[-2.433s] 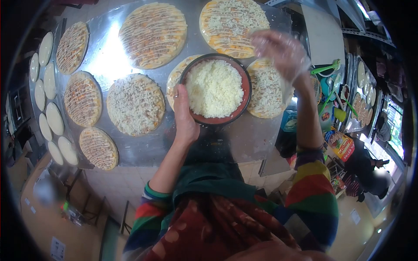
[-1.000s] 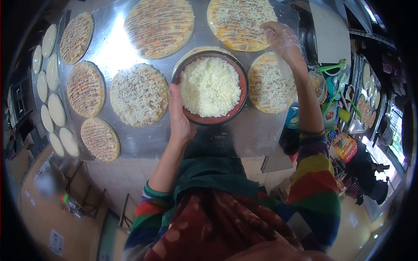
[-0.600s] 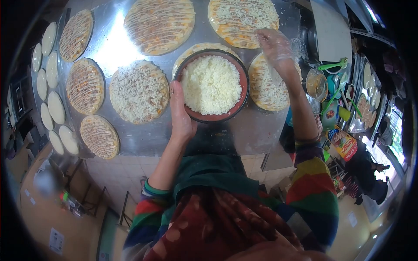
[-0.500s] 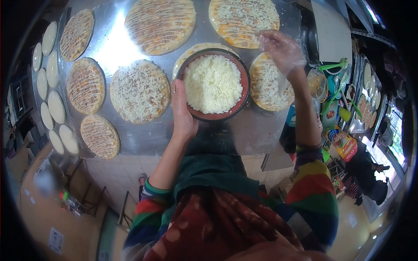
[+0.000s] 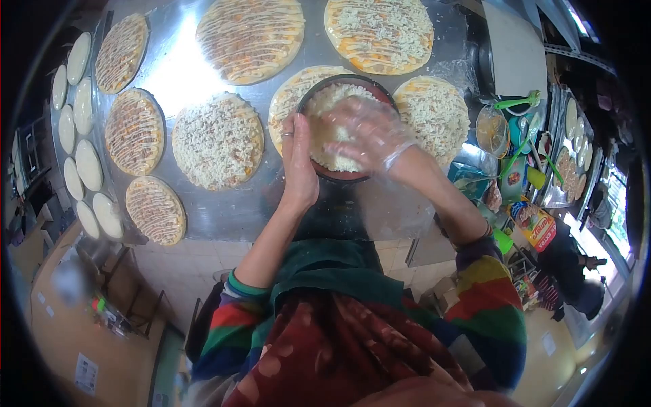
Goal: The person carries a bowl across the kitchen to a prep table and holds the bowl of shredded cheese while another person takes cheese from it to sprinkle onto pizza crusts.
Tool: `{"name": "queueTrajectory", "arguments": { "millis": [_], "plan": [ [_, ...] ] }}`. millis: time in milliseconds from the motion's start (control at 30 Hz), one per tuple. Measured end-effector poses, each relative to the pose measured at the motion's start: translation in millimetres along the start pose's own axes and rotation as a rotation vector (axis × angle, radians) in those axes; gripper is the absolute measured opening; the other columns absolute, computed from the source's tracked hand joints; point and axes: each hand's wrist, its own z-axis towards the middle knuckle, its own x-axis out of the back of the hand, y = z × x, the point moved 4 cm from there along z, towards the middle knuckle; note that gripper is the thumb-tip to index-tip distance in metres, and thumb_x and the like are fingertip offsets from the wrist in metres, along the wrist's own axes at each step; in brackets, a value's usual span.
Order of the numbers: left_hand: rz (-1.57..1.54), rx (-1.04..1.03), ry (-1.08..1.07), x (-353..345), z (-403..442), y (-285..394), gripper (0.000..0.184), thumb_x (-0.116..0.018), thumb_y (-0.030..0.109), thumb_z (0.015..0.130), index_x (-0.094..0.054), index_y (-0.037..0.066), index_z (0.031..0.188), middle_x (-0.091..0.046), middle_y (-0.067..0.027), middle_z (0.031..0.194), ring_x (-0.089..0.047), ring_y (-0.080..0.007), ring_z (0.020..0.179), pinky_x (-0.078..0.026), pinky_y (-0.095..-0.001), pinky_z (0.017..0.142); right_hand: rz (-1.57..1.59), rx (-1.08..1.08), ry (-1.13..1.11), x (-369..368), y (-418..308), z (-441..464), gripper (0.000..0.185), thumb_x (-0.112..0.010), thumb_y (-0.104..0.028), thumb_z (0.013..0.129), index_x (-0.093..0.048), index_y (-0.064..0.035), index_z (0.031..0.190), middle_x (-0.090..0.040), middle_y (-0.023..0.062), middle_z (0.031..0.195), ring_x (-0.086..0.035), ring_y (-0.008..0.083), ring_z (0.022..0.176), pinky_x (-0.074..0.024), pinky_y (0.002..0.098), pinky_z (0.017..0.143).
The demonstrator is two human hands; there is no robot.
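My left hand [image 5: 298, 159] holds the left rim of a round dark-edged bowl [image 5: 388, 97] with a reddish inside. White grated cheese [image 5: 337, 95] fills much of it. In a clear plastic glove, my right hand [image 5: 369, 132] is over and partly in the cheese, blurred, its fingers apart; whether any cheese is between them is hidden. Behind the bowl lies a partly covered pizza [image 5: 281, 108]. To its right is a cheese-sprinkled pizza [image 5: 434, 112]; another [image 5: 217, 142] lies to its left. The top-right pizza [image 5: 380, 34] has cheese mostly on its upper part.
Several striped pizzas, one large [image 5: 249, 41], rest on the metal table [image 5: 271, 220]. Plain dough rounds [image 5: 88, 165] line its left end. At the right are a clear bowl [image 5: 493, 132], green utensils [image 5: 517, 103] and a colourful package [image 5: 532, 224]. Another person's dark clothing [image 5: 569, 271] shows beyond.
My right hand has moved left and down from above the right-hand pizzas into the bowl. The bowl has shifted slightly right with my left hand, uncovering more of the pizza behind it.
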Motion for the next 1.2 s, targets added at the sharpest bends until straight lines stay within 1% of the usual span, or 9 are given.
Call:
{"name": "queueTrajectory", "arguments": {
  "millis": [200,233,333,400,500,633,733,933,1200],
  "plan": [
    [-0.058,0.04,0.015,5,3,-6,0.057,-0.044,0.042,0.098,-0.036,-0.002,0.134,-0.044,-0.0112,0.13,-0.038,-0.017,0.123,-0.029,-0.0319,0.105,0.155,-0.091,-0.184,2,4,14,0.024,-0.059,-0.02,0.089,-0.06,-0.0124,0.111,-0.057,0.0159,0.118,-0.051,0.0369,0.114,-0.0403,0.0452,0.099],
    [-0.087,0.042,0.012,5,3,-6,0.057,-0.044,0.042,0.098,-0.035,-0.002,0.134,-0.043,-0.0114,0.13,-0.038,-0.0172,0.124,-0.029,-0.0318,0.105,0.309,0.033,-0.179,7,12,21,0.016,-0.059,-0.017,0.09,-0.063,-0.0087,0.103,-0.063,0.0118,0.11,-0.061,0.0303,0.099,-0.0501,0.0388,0.088],
    [-0.036,0.044,0.003,3,5,-2,0.055,-0.039,0.046,0.099,-0.037,0.005,0.136,-0.046,-0.0107,0.135,-0.046,-0.0207,0.124,-0.037,-0.0362,0.105,0.815,-0.154,-0.147,30,28,24,0.014,-0.062,-0.016,0.09,-0.064,-0.0067,0.099,-0.066,0.0067,0.102,-0.064,0.0193,0.085,-0.0542,0.0296,0.073],
    [-0.046,0.036,-0.011,1,5,3,0.056,-0.038,0.046,0.099,-0.036,0.005,0.137,-0.046,-0.0112,0.136,-0.046,-0.0211,0.124,-0.038,-0.0364,0.105,0.816,-0.023,-0.06,60,42,32,0.018,-0.063,-0.018,0.09,-0.064,-0.0064,0.103,-0.066,0.0052,0.101,-0.063,0.0122,0.085,-0.0536,0.0245,0.067],
    [-0.047,0.043,-0.011,2,2,7,0.059,-0.037,0.047,0.098,-0.036,0.003,0.137,-0.046,-0.0123,0.136,-0.047,-0.0218,0.125,-0.039,-0.0368,0.105,0.698,-0.181,-0.024,83,96,49,0.021,-0.063,-0.019,0.09,-0.064,-0.0059,0.106,-0.066,0.0055,0.1,-0.063,0.0119,0.087,-0.0537,0.0262,0.069],
    [-0.02,0.047,0.01,9,-7,14,0.062,-0.037,0.05,0.098,-0.035,0.002,0.137,-0.046,-0.0139,0.136,-0.048,-0.0231,0.124,-0.04,-0.0374,0.103,0.163,-0.314,0.031,72,122,61,0.016,-0.057,-0.013,0.091,-0.065,-0.0107,0.105,-0.066,0.0075,0.101,-0.063,0.0166,0.086,-0.0525,0.0321,0.075],
    [-0.091,0.05,0.039,17,-10,14,0.057,-0.038,0.043,0.1,-0.033,0.0,0.137,-0.045,-0.013,0.132,-0.046,-0.0188,0.121,-0.039,-0.0331,0.102,0.039,-0.021,0.086,59,127,65,0.019,-0.06,-0.014,0.088,-0.064,-0.0055,0.105,-0.065,0.0056,0.102,-0.06,0.0157,0.09,-0.0492,0.031,0.079],
    [-0.056,0.06,0.07,12,-23,32,0.06,-0.036,0.045,0.099,-0.034,-0.002,0.135,-0.047,-0.0139,0.131,-0.05,-0.0203,0.119,-0.041,-0.0345,0.1,-0.068,-0.297,0.181,81,137,61,0.02,-0.057,-0.016,0.089,-0.064,-0.0105,0.107,-0.065,0.0084,0.101,-0.061,0.0195,0.089,-0.0487,0.0331,0.081],
    [-0.06,0.033,0.088,15,-26,34,0.061,-0.037,0.048,0.099,-0.034,-0.001,0.135,-0.047,-0.0147,0.131,-0.051,-0.021,0.119,-0.043,-0.0348,0.1,-0.233,-0.212,0.181,60,135,90,0.023,-0.054,-0.011,0.09,-0.063,-0.0102,0.11,-0.063,0.0117,0.108,-0.061,0.0273,0.094,-0.0492,0.0368,0.084]
  ]
}}
